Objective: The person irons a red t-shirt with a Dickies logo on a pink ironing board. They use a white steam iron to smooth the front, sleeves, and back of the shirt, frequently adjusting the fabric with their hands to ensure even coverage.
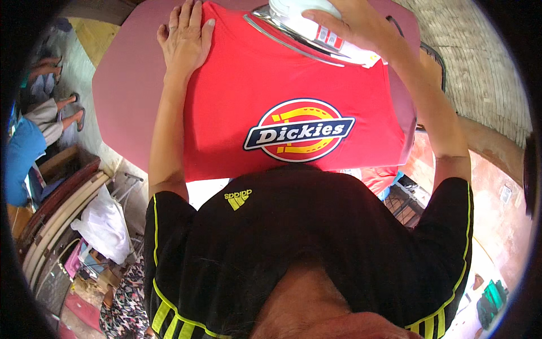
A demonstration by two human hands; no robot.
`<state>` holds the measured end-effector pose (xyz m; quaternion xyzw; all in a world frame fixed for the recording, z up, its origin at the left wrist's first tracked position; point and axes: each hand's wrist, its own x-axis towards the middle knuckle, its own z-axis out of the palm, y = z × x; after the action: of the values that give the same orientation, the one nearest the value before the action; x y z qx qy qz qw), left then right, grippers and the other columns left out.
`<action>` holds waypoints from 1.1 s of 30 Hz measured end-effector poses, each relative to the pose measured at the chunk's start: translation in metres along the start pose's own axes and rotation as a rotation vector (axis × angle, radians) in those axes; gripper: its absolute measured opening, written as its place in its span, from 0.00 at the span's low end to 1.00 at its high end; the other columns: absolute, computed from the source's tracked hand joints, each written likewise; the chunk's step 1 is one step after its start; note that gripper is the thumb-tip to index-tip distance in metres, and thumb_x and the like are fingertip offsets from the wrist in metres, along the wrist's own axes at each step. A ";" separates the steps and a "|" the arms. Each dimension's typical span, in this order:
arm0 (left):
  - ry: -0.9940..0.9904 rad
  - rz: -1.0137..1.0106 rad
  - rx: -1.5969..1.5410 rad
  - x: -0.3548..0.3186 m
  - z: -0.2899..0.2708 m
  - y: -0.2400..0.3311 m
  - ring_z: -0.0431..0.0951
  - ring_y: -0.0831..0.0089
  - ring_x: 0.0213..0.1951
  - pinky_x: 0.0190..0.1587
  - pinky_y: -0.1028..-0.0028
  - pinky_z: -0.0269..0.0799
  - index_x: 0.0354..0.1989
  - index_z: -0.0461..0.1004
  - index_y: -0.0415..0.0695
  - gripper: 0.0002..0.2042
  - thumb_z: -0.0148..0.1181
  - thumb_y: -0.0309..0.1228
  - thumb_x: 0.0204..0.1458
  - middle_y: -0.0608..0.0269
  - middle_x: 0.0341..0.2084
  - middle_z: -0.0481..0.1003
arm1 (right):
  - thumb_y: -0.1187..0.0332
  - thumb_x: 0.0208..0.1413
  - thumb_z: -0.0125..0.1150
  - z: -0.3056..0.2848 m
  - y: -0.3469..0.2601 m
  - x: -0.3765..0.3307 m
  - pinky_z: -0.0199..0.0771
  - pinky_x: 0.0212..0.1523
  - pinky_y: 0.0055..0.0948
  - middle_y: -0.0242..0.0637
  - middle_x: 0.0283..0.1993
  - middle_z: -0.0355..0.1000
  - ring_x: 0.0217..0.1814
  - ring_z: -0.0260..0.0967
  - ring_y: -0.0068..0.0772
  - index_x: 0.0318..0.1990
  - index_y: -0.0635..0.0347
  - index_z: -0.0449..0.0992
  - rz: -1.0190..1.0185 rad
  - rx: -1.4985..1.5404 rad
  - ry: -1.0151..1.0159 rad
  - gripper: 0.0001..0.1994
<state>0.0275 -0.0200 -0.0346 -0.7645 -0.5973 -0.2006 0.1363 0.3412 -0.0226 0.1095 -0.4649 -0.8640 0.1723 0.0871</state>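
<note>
A red T-shirt (226, 113) with a round printed emblem lies spread over a mauve padded board (132, 90). Flat on its upper left edge rests my left hand (189, 37), fingers stretched out. At the far right of the shirt, my right hand (353, 25) grips the handle of a white clothes iron (293, 14). The iron's metal soleplate touches or hovers just over the red cloth; I cannot tell which. Part of the iron runs out of the picture at the top.
Woven matting (468, 51) covers the right side beyond the board. At left, another person in blue (28, 152) sits near stacked curved boards (68, 209) and a white plastic bag (104, 226). A black cord (435, 56) hangs by the board's right edge.
</note>
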 end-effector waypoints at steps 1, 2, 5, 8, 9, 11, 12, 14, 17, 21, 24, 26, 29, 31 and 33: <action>-0.030 -0.007 -0.047 0.000 -0.003 0.000 0.59 0.55 0.68 0.66 0.48 0.53 0.65 0.64 0.45 0.25 0.48 0.44 0.63 0.57 0.67 0.61 | 0.54 0.60 0.61 -0.004 -0.009 0.009 0.73 0.35 0.47 0.55 0.31 0.75 0.36 0.75 0.59 0.39 0.63 0.73 0.021 0.075 -0.051 0.18; -0.058 -0.021 -0.091 -0.001 -0.006 0.000 0.57 0.53 0.69 0.66 0.46 0.50 0.67 0.62 0.42 0.27 0.48 0.43 0.62 0.54 0.68 0.60 | 0.54 0.60 0.61 -0.002 -0.010 0.014 0.73 0.35 0.47 0.55 0.31 0.75 0.36 0.76 0.58 0.40 0.63 0.73 -0.022 0.053 -0.054 0.18; -0.045 -0.039 -0.097 -0.003 -0.006 0.001 0.57 0.54 0.69 0.66 0.47 0.51 0.66 0.63 0.43 0.27 0.49 0.44 0.62 0.55 0.68 0.60 | 0.53 0.60 0.61 -0.003 -0.017 0.021 0.74 0.37 0.45 0.55 0.34 0.76 0.37 0.77 0.56 0.42 0.63 0.74 -0.025 0.036 -0.082 0.19; -0.037 -0.053 -0.114 -0.001 -0.007 0.000 0.58 0.54 0.69 0.66 0.47 0.51 0.66 0.64 0.44 0.27 0.49 0.45 0.62 0.56 0.68 0.61 | 0.52 0.60 0.60 -0.006 -0.010 0.022 0.75 0.38 0.44 0.54 0.36 0.76 0.38 0.77 0.53 0.43 0.63 0.75 -0.040 -0.010 -0.105 0.20; -0.028 -0.064 -0.121 -0.002 -0.007 0.000 0.58 0.55 0.69 0.66 0.47 0.51 0.65 0.65 0.46 0.26 0.49 0.45 0.62 0.56 0.68 0.61 | 0.52 0.61 0.59 -0.007 -0.013 0.021 0.75 0.37 0.43 0.52 0.36 0.77 0.39 0.77 0.52 0.42 0.63 0.75 0.034 0.002 -0.107 0.19; -0.041 -0.060 -0.137 -0.004 -0.007 -0.003 0.58 0.54 0.69 0.66 0.47 0.51 0.66 0.65 0.49 0.26 0.48 0.46 0.62 0.57 0.68 0.61 | 0.53 0.61 0.58 -0.009 -0.019 0.018 0.75 0.37 0.43 0.52 0.36 0.77 0.39 0.77 0.51 0.42 0.63 0.74 0.090 0.021 -0.151 0.19; -0.045 -0.058 -0.145 -0.003 -0.008 -0.005 0.58 0.54 0.69 0.66 0.47 0.51 0.66 0.65 0.50 0.25 0.48 0.46 0.62 0.57 0.68 0.61 | 0.53 0.61 0.58 -0.010 -0.023 0.015 0.75 0.36 0.43 0.52 0.36 0.77 0.39 0.78 0.51 0.42 0.62 0.74 0.116 0.029 -0.172 0.18; -0.074 -0.032 -0.157 0.003 -0.012 -0.008 0.57 0.53 0.69 0.66 0.46 0.51 0.66 0.66 0.53 0.25 0.47 0.46 0.62 0.58 0.68 0.61 | 0.53 0.62 0.58 -0.003 -0.030 0.004 0.74 0.35 0.43 0.54 0.34 0.76 0.36 0.76 0.53 0.43 0.63 0.74 0.046 0.081 -0.112 0.19; -0.120 0.006 -0.171 0.008 -0.006 -0.026 0.56 0.52 0.70 0.67 0.45 0.50 0.66 0.66 0.55 0.24 0.46 0.46 0.63 0.60 0.69 0.60 | 0.51 0.61 0.60 0.025 -0.039 0.000 0.73 0.30 0.37 0.50 0.30 0.76 0.29 0.77 0.46 0.46 0.61 0.75 -0.038 0.076 -0.038 0.20; -0.135 0.102 -0.217 0.014 0.001 -0.054 0.57 0.54 0.70 0.68 0.47 0.49 0.65 0.68 0.54 0.23 0.45 0.45 0.64 0.61 0.68 0.62 | 0.51 0.63 0.56 0.056 -0.062 0.020 0.73 0.33 0.42 0.54 0.33 0.76 0.33 0.76 0.50 0.45 0.66 0.73 -0.117 0.024 0.040 0.22; -0.081 0.071 -0.374 0.012 0.003 -0.084 0.58 0.57 0.69 0.68 0.50 0.50 0.63 0.70 0.49 0.23 0.45 0.44 0.64 0.60 0.66 0.66 | 0.52 0.64 0.54 0.067 -0.082 0.042 0.71 0.42 0.52 0.63 0.39 0.73 0.44 0.72 0.64 0.44 0.68 0.71 -0.075 0.132 0.143 0.22; 0.078 0.019 -0.439 0.003 0.001 -0.087 0.68 0.53 0.61 0.63 0.55 0.60 0.52 0.76 0.43 0.18 0.49 0.39 0.62 0.54 0.55 0.74 | 0.52 0.65 0.53 0.081 -0.086 0.060 0.68 0.46 0.54 0.66 0.41 0.71 0.47 0.70 0.68 0.44 0.70 0.69 -0.040 0.269 0.244 0.23; 0.217 -0.030 -0.534 -0.008 0.006 -0.093 0.74 0.58 0.56 0.57 0.62 0.68 0.50 0.78 0.48 0.13 0.55 0.36 0.60 0.60 0.52 0.77 | 0.52 0.66 0.50 0.095 -0.098 0.089 0.67 0.52 0.50 0.69 0.48 0.70 0.55 0.68 0.66 0.49 0.73 0.68 0.017 0.315 0.250 0.25; 0.259 -0.106 -0.551 -0.012 0.014 -0.102 0.77 0.57 0.49 0.53 0.66 0.71 0.44 0.80 0.46 0.09 0.58 0.31 0.57 0.58 0.44 0.79 | 0.50 0.66 0.48 0.082 -0.114 0.098 0.67 0.54 0.47 0.69 0.50 0.70 0.58 0.69 0.63 0.51 0.74 0.68 0.093 0.426 0.066 0.27; 0.269 -0.165 -0.587 -0.010 0.014 -0.097 0.79 0.56 0.46 0.51 0.67 0.72 0.40 0.81 0.44 0.07 0.59 0.29 0.56 0.56 0.40 0.81 | 0.49 0.66 0.48 0.091 -0.111 0.100 0.68 0.53 0.47 0.68 0.50 0.71 0.56 0.70 0.62 0.50 0.74 0.69 0.017 0.469 0.117 0.28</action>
<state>-0.0665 0.0019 -0.0547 -0.6870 -0.5505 -0.4735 -0.0290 0.1720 -0.0155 0.0662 -0.4482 -0.7900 0.3419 0.2413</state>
